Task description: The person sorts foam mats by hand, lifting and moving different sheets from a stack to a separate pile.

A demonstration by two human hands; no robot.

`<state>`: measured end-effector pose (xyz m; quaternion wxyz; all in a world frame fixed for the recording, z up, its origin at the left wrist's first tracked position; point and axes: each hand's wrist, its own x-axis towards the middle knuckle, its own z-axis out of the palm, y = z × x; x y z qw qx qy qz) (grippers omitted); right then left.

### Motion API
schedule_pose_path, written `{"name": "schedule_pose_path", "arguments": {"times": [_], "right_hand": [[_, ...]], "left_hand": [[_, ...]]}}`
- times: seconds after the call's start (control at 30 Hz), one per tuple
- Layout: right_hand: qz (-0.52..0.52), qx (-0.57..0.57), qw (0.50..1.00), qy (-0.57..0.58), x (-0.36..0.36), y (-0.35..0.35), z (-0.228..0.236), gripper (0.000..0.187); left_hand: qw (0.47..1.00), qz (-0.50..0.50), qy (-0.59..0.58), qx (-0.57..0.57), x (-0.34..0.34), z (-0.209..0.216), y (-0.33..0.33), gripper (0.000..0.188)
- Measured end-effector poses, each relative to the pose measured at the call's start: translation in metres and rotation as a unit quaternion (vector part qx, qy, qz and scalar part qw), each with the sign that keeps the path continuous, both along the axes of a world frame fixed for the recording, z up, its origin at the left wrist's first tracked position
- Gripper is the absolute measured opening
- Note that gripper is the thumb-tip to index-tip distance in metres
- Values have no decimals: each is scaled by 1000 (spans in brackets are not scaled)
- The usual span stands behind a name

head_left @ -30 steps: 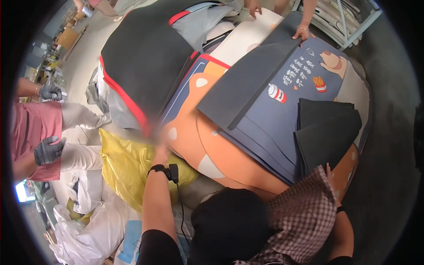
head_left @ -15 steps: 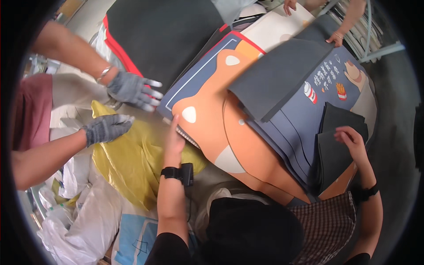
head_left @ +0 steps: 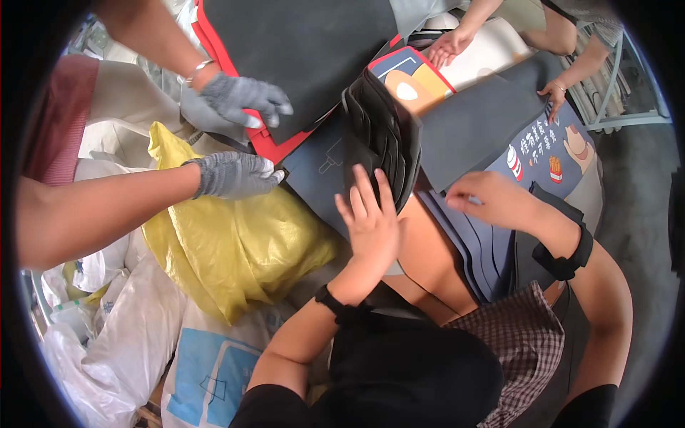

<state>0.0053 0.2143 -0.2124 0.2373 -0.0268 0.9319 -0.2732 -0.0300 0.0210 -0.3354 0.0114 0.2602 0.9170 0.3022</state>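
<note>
Dark fanned sheets [head_left: 382,135] just beyond the spread, flat fingers [head_left: 367,192] of left hand [head_left: 371,228].

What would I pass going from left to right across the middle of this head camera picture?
Co-worker's grey-gloved hand → yellow bag → the person's left hand, lying on a curled stack of dark sheets → the person's right hand on the blue-grey sheets → printed panel with drink and fries drawings.

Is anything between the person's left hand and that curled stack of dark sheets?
Nothing visible. The left hand lies flat with its fingertips against the lower edge of the curled stack of dark sheets. The right hand rests apart on the grey-blue sheets. A co-worker's gloved hands are off to the left.
</note>
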Motion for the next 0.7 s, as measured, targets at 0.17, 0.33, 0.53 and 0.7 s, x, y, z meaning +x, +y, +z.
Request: {"name": "schedule_pose_path", "arguments": {"times": [0.17,0.33,0.53,0.7], "right_hand": [[-225,-116,963,-89,5,38,-9,29],[-179,-147,940,-250,3,36,-8,43],[-263,-345,877,-206,-3,-8,-83,100],[-457,-394,797,-21,0,-83,-58,76]], "left_hand": [[977,-57,97,-183,-3,0,5,81],[983,-95,-128,85,-12,-15,-2,81],[658,-40,-559,504,-37,0,-19,50],[744,-167,-493,418,-14,0,-27,67]]}}
